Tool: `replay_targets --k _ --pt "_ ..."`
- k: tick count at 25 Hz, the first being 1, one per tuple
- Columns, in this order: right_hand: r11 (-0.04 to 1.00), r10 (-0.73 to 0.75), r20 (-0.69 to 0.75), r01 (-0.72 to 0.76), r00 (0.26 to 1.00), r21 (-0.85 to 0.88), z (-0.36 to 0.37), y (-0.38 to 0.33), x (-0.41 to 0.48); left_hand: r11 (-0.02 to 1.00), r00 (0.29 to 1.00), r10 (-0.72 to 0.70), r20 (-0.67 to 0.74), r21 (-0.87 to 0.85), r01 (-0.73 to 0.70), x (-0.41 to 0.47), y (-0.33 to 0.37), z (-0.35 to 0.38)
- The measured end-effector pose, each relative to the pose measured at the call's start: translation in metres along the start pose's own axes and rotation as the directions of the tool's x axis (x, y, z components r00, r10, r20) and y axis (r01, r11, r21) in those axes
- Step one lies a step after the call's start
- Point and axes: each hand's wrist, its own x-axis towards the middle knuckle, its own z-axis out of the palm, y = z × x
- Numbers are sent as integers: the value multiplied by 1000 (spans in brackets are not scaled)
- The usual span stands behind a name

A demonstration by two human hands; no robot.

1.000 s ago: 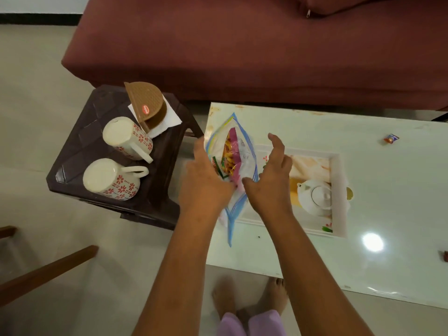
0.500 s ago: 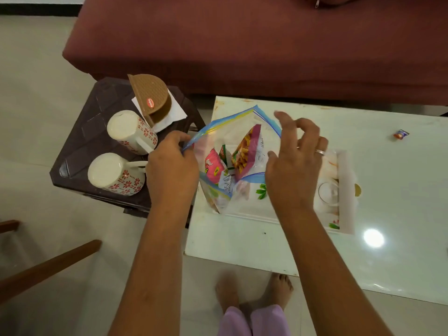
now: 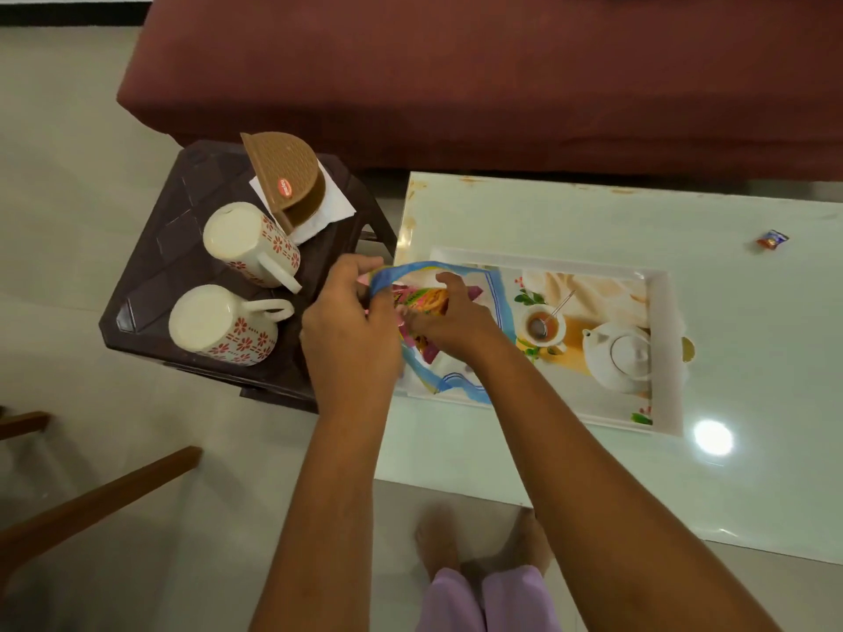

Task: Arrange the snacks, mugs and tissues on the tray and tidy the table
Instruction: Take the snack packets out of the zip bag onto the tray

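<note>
A clear zip bag [image 3: 495,307] with a blue rim lies over the left end of the white tray [image 3: 663,339], which has a teapot picture printed on it. My left hand [image 3: 351,326] grips the bag's open mouth. My right hand [image 3: 449,319] reaches inside and closes on the colourful snack packets [image 3: 422,299]. Two upside-down floral mugs [image 3: 248,241] [image 3: 221,326] stand on the dark stool [image 3: 182,212] to the left. A brown tissue holder [image 3: 287,175] rests there on white tissues [image 3: 330,209].
The tray sits on a pale glass-topped table [image 3: 593,212]. A wrapped candy [image 3: 772,239] lies at the table's far right. A maroon sofa [image 3: 456,75] runs along the back. Wooden chair parts [image 3: 91,499] are at lower left. My feet [image 3: 479,540] are below the table edge.
The bag's mouth, held wide between both hands half a second ago, has dropped lower over the tray. My right hand has gone from the bag's rim into the bag onto the packets.
</note>
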Motion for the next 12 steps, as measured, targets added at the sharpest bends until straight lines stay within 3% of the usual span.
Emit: replay_targets --k 2,5,12 --pt "999 22 -53 -20 998 34 7 8 12 998 997 -58 46 -30 59 1 -13 5" --pt "998 -49 -229 58 972 33 10 20 19 996 992 -84 90 -33 87 0 -26 12" --pt "956 -225 -409 281 884 81 -37 39 -8 995 977 -81 195 -38 90 -3 -26 42"
